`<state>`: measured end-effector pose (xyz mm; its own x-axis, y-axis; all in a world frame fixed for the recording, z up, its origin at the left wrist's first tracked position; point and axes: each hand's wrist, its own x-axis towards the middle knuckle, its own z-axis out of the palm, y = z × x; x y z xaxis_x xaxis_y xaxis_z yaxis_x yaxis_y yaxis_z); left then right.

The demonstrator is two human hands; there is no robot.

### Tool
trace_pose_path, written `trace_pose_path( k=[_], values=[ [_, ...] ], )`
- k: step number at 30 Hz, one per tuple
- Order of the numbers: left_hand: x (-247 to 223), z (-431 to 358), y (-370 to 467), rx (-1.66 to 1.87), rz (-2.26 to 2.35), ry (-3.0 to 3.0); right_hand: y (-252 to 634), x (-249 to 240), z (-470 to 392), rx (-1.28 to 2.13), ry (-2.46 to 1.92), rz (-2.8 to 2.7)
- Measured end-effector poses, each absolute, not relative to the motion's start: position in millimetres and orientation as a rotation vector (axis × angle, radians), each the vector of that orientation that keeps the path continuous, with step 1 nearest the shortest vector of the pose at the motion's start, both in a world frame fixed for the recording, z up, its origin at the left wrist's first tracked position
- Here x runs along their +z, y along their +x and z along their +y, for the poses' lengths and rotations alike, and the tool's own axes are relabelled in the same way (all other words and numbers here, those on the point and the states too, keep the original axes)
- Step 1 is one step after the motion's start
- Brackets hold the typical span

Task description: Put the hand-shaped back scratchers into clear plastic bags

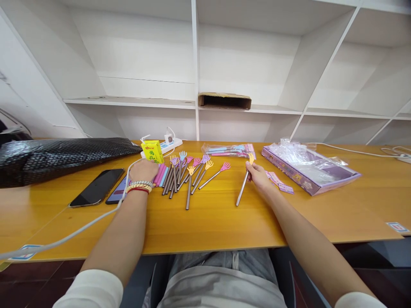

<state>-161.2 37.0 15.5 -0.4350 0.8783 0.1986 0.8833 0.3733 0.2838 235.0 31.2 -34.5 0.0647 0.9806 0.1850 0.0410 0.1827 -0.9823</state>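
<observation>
My right hand (257,174) grips a back scratcher (243,187) near its yellow hand-shaped head, its metal rod slanting down toward me. On the left, my left hand (144,171) is lowered beside several pink, purple and blue tube-shaped grips (162,174); its fingers are hidden behind the back of the hand. A yellow drink carton (152,150) stands just beyond it. Between my hands lie several back scratchers with metal rods and purple, pink, blue and yellow heads, among them a yellow one (188,188) and a pink one (214,176).
Packaged back scratchers (229,150) lie at the back. To the right are small printed cards (285,188) and a purple box (308,186) with clear plastic bags. Two phones (96,188), a white cable (93,222), a power strip (170,145) and a black wrapped bundle (64,158) are left.
</observation>
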Motion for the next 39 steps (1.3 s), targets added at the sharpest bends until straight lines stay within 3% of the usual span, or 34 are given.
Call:
trace_pose_path(
  k=[13,26,39],
  values=[
    [32,15,-103,-0.570,-2.427,-1.525,236,-35,31,1.085,-1.090,-1.228],
    [7,-11,-27,-0.730,-1.610,-2.365,243,-28,34,1.310,-0.921,-0.880],
    [-5,-12,-23,-0.809,-1.352,-2.605,244,-21,30,1.429,-0.842,-0.868]
  ],
)
